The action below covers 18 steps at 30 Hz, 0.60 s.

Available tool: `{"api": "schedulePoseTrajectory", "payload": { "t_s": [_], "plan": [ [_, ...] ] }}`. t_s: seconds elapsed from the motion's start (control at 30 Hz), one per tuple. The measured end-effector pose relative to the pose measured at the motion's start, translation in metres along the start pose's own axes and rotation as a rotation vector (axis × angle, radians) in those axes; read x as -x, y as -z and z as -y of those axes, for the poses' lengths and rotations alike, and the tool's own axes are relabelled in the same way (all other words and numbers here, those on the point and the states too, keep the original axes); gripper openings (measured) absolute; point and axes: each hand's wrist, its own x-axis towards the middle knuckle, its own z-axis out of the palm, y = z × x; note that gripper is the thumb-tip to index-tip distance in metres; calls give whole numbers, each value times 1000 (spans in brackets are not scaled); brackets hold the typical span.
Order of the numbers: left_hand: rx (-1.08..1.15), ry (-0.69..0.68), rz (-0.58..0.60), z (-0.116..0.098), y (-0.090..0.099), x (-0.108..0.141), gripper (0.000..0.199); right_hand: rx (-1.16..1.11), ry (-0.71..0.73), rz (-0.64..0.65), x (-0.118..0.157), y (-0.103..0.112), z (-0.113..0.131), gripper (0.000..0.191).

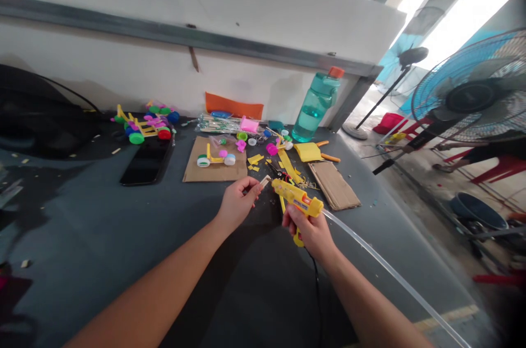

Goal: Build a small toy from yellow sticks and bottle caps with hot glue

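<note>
My left hand (240, 200) pinches a small pale piece (265, 181) between thumb and fingertips, over the dark table. Wrapped round the handle of a yellow glue gun (298, 197) is my right hand (310, 230). The gun's nozzle points left, close to the pale piece; whether they touch I cannot tell. A long clear glue stick (386, 268) runs out of the gun's back. Beyond my left hand, a small yellow toy frame (216, 159) with bottle-cap wheels rests on a cardboard piece (195, 170). Scissors and yellow scraps (290, 164) lie behind the nozzle.
A black phone (147, 163) and colourful cap-wheeled toys (143, 127) are at the back left. A teal bottle (314, 109) stands by the back wall. Another cardboard piece (335, 184) lies right of the scraps. A black cable hangs below the gun. Beyond the right edge stands a fan (468, 97).
</note>
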Motion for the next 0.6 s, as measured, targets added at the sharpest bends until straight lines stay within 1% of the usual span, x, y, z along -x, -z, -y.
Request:
{"api": "schedulePoseTrajectory", "payload": {
  "t_s": [0.17,0.4,0.6],
  "plan": [
    [4,-1,-2,0,0,0,24,15,11,42,0,-1,-6,43],
    [-29,-19,11,0,0,0,20,-9,17,-31,-1,1,1,44],
    [4,-24,5,2,-1,0,20,17,30,34,0,0,-3,43]
  ]
}}
